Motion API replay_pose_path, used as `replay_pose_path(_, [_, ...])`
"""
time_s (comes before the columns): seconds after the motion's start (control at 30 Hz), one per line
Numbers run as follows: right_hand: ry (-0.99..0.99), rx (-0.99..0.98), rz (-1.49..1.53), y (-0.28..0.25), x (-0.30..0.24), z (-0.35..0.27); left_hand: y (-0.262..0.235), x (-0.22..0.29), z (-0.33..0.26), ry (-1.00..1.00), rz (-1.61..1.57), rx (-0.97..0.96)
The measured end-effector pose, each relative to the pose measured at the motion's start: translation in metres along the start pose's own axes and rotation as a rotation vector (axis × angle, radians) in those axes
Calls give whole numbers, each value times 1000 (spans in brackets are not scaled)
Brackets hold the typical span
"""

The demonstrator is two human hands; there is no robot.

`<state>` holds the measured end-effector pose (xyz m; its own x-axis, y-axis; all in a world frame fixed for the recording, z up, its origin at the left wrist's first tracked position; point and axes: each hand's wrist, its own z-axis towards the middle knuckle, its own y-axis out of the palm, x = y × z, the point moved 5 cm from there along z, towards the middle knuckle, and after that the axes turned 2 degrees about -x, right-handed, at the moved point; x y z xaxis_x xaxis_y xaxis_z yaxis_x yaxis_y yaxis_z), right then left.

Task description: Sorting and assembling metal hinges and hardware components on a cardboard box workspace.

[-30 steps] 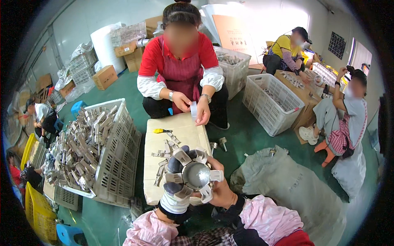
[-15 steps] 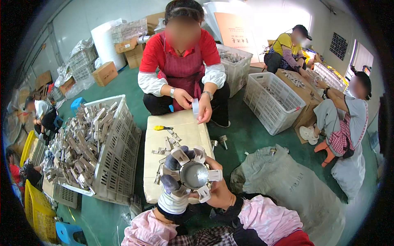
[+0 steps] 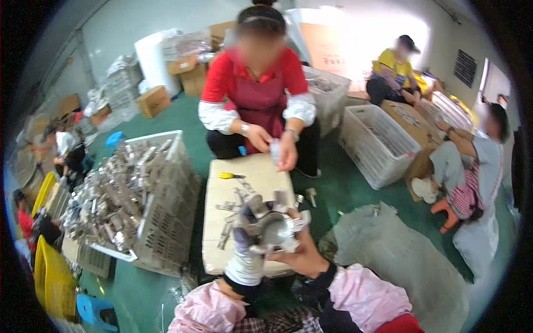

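Observation:
Above the pale board, both my hands hold a round metal ring (image 3: 292,235) with several clip-like metal brackets set around its rim. My left hand (image 3: 245,260), in a white striped glove with dark fingertips, grips its left side; the ring partly hides those fingers. My bare right hand (image 3: 306,257) is closed around its right and lower side. Behind it, loose metal clips (image 3: 226,233) lie on the board (image 3: 214,191), near a small yellow-handled tool (image 3: 226,175). Motion blurs the ring somewhat.
At left stands a white crate (image 3: 173,222) heaped with metal clips (image 3: 119,191). Across the board sits a person (image 3: 258,105) holding a translucent strip (image 3: 274,151). A grey plastic sack (image 3: 400,266) lies at right, below another white crate (image 3: 377,158). Small metal parts (image 3: 311,195) lie on the floor.
The whole view has shifted slightly right and blurred. In my hands the ring has turned and tilted, facing me less squarely; both hands keep hold of it.

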<state>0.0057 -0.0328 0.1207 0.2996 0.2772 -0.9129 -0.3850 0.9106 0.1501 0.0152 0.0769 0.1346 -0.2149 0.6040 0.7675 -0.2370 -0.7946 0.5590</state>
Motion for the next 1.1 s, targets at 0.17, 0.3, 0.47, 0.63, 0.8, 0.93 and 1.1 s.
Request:
replay_pose_path(0.17, [59,106,194,-11,-8,-1,-11,-49,14,-118,-261,107])
replay_pose_path(0.3, [85,82,195,-13,-5,-7,5,-36,-1,202,203,-175])
replay_pose_path(0.47, [0,106,95,-8,-8,0,9,-25,-3,188,262,-219])
replay_pose_path(0.63, [259,117,141,-23,25,8,-17,-48,12,-85,301,-60])
replay_pose_path(0.8, [177,-27,64,-39,56,9,-28,-36,17,-192,280,112])
replay_pose_path(0.93, [158,-162,-5,-7,42,6,-68,-20,25,-281,86,243])
replay_pose_path(1.1, [247,-174,-99,-7,33,6,-127,50,52,-241,-162,400])
